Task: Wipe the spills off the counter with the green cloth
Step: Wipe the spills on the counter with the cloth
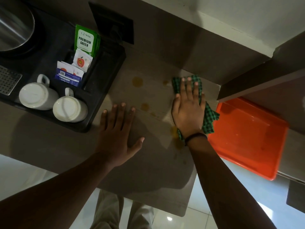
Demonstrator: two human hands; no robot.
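The green checked cloth [210,117] lies flat on the grey-brown counter [148,162] near its right edge. My right hand [189,106] presses down on it, palm flat and fingers spread, and hides most of it. Several yellow-orange spills dot the counter: a large one [137,81] at the back, a small one [165,82] just left of the cloth, one in the middle [145,106], and a smear [175,131] by my right wrist. My left hand [118,131] rests flat on the counter left of the spills, fingers apart, holding nothing.
A black tray [105,90] at the left holds two upturned white cups [38,95] [70,107] and tea sachets [85,40]. A steel kettle [14,25] stands at the back left. An orange tray [250,138] sits lower, off the counter's right edge. The front edge is near my body.
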